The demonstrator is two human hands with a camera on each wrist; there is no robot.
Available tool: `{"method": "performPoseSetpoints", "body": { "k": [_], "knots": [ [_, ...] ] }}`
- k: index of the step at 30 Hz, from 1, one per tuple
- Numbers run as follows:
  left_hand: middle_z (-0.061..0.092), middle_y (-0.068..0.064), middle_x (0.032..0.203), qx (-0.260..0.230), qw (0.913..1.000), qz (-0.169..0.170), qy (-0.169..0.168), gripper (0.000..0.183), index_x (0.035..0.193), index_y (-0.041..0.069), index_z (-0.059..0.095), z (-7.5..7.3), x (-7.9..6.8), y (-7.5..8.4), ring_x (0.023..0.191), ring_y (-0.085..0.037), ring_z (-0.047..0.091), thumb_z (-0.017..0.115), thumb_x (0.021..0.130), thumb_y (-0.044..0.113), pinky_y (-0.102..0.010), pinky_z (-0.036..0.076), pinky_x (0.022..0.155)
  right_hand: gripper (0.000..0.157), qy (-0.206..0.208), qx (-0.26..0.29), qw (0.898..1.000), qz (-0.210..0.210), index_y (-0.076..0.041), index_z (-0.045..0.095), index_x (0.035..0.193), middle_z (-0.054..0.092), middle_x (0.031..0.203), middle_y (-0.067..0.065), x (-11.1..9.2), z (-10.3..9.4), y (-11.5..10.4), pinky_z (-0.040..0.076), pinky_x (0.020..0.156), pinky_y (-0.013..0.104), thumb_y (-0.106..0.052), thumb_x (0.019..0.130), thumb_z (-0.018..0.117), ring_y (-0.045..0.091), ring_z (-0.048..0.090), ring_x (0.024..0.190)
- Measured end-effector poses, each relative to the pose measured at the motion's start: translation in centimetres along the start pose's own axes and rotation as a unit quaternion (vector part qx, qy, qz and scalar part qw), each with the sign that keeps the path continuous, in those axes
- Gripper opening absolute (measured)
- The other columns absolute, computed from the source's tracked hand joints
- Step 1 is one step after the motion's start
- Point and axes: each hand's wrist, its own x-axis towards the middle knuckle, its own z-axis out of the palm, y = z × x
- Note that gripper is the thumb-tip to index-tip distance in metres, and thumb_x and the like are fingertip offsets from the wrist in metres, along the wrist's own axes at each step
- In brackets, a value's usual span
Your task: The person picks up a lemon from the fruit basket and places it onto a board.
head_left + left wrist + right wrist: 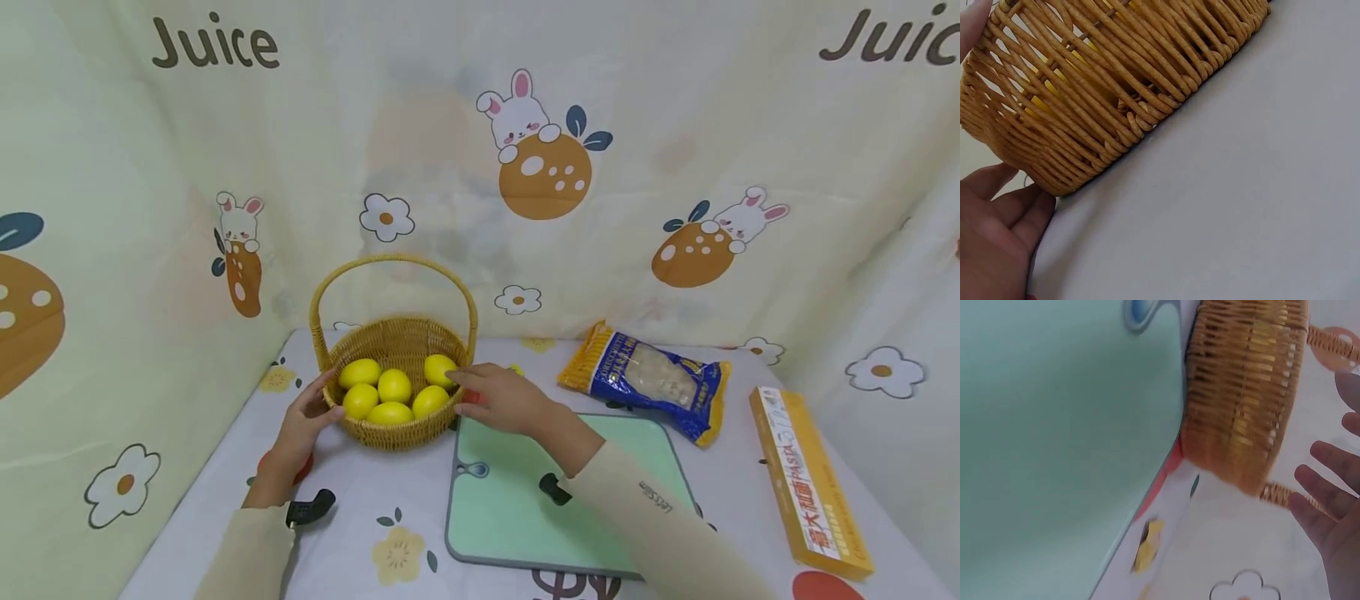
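A wicker basket with an arched handle stands at the back left of the table, holding several yellow lemons. My left hand holds its left side. In the left wrist view, the left hand's fingers bend against the woven wall low down, with the thumb by the rim. Over the basket's right rim reaches my right hand, fingertips close to the rightmost lemon. Seen from the right wrist, the right hand's fingers are spread, with nothing gripped between them.
A pale green cutting board lies right of the basket, under my right forearm. Behind it is a blue and yellow pasta bag. An orange pasta box lies along the right side. A patterned cloth hangs behind the table.
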Motion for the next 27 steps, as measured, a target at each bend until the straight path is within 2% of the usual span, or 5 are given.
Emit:
{"method": "performPoseSetpoints", "body": {
  "k": [5, 11, 19, 23, 27],
  "knots": [
    [0.032, -0.016, 0.154, -0.008, 0.9999, -0.006, -0.008, 0.071, 0.153, 0.019, 0.032, 0.0, -0.6, -0.1, 0.136, -0.037, 0.036, 0.069, 0.092, 0.022, -0.053, 0.028, 0.11, 0.054, -0.018, 0.018, 1.0, -0.008, -0.022, 0.043, 0.148, 0.046, 0.146, 0.004, 1.9, 0.7, -1.3, 0.035, 0.108, 0.044, -0.042, 0.099, 0.054, 0.024, 0.044, 0.132],
    [0.028, -0.012, 0.156, -0.011, 0.9998, 0.015, -0.013, 0.073, 0.153, 0.017, 0.031, 0.0, -0.1, -0.4, 0.137, -0.036, 0.034, 0.069, 0.092, 0.02, -0.052, 0.027, 0.11, 0.05, -0.034, 0.013, 0.999, -0.006, -0.023, 0.042, 0.149, 0.049, 0.144, 0.002, 4.3, 1.1, -1.9, 0.038, 0.106, 0.041, -0.035, 0.101, 0.052, 0.022, 0.047, 0.13],
    [0.027, -0.008, 0.157, -0.019, 0.9996, 0.021, -0.008, 0.072, 0.152, 0.015, 0.032, -0.1, 0.1, -0.5, 0.14, -0.035, 0.03, 0.07, 0.091, 0.019, -0.051, 0.025, 0.112, 0.049, -0.05, 0.07, 0.996, 0.032, -0.019, 0.047, 0.146, 0.05, 0.143, -0.002, 6.1, 2.1, -2.1, 0.038, 0.106, 0.037, -0.034, 0.1, 0.055, 0.017, 0.047, 0.128],
    [0.026, -0.009, 0.158, -0.023, 0.9995, 0.021, -0.009, 0.073, 0.152, 0.014, 0.031, 0.1, 0.0, -0.2, 0.14, -0.036, 0.029, 0.071, 0.091, 0.019, -0.052, 0.024, 0.112, 0.049, -0.063, 0.069, 0.995, 0.038, -0.019, 0.048, 0.145, 0.047, 0.146, -0.004, 6.6, 2.3, -2.4, 0.039, 0.104, 0.037, -0.024, 0.097, 0.056, 0.016, 0.049, 0.125],
    [0.026, -0.009, 0.157, -0.022, 0.9997, 0.007, -0.007, 0.073, 0.152, 0.016, 0.031, 0.0, 0.0, -0.1, 0.139, -0.036, 0.031, 0.071, 0.091, 0.02, -0.052, 0.026, 0.111, 0.049, -0.1, 0.068, 0.991, 0.059, -0.02, 0.053, 0.142, 0.048, 0.145, -0.004, 7.3, 2.1, -2.8, 0.041, 0.102, 0.036, -0.016, 0.093, 0.057, 0.015, 0.047, 0.126]
  ]
}}
